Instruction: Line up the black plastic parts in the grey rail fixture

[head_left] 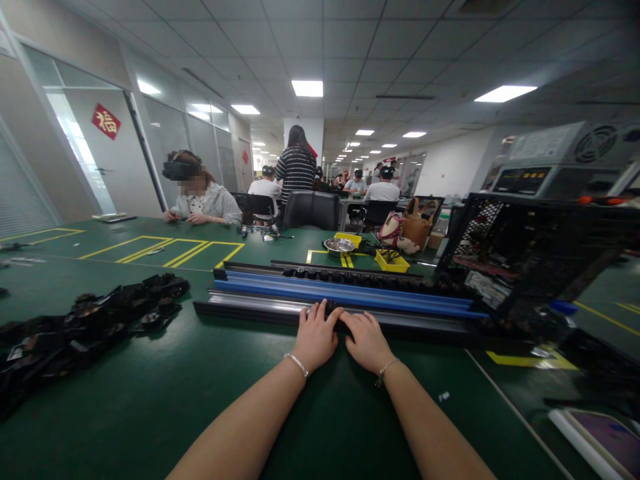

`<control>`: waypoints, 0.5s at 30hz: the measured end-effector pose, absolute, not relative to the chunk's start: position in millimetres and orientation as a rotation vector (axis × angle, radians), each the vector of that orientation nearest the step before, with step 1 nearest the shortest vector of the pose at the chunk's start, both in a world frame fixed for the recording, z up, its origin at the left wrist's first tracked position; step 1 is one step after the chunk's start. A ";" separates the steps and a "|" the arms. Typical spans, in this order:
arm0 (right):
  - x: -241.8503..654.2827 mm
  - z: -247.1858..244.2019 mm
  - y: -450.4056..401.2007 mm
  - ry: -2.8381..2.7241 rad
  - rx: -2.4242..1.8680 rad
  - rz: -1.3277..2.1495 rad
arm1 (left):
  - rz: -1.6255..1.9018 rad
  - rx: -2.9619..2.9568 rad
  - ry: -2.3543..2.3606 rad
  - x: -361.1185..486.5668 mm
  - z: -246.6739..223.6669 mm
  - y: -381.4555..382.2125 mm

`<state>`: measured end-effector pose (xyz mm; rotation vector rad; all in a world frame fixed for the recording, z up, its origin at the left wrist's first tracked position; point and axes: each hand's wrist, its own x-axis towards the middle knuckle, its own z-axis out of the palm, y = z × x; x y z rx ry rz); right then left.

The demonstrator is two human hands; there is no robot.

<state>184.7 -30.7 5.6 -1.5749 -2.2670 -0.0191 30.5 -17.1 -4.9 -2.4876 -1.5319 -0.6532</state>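
- Silver-faced rail (270, 307): on green counter (225, 387), just in front of blue rail (350, 289), running roughly crosswise.
- Left hand (316, 335) and right hand (367, 339): close together, fingertips at its middle. Grip: can't tell if pinching or just resting.
- Risk: uneven push could skew it into blue rail.
- Sideways slide might bump open computer case (500, 240), near the right ends.

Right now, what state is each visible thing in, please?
Long silver-and-black rail: lying flat
Left hand: on that rail, grip unclear
Right hand: on that rail, grip unclear
Long blue rail: lying flat
Loose black parts: heaped
Round silver metal bowl: upright
Nearer yellow plastic tray: holding dark items
Black computer case: side open
White ceiling light: lit
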 end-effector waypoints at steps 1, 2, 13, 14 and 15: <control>185.1 4.6 -30.2 -2.259 -1.562 -0.028 | -0.647 -2.485 -1.530 30.2 -4.7 -17.2; 185.5 3.9 -29.5 -2.249 -1.547 -0.035 | -0.639 -2.484 -1.530 29.8 -4.4 -17.5; 197.3 3.6 -26.3 -2.018 -1.860 -0.167 | -0.549 -2.503 -1.567 30.1 1.2 -20.8; 197.8 3.7 -26.5 -2.042 -1.872 -0.163 | -0.545 -2.504 -1.575 30.2 1.8 -21.1; 198.0 3.8 -26.6 -2.056 -1.879 -0.161 | -0.541 -2.506 -1.580 30.2 2.3 -21.3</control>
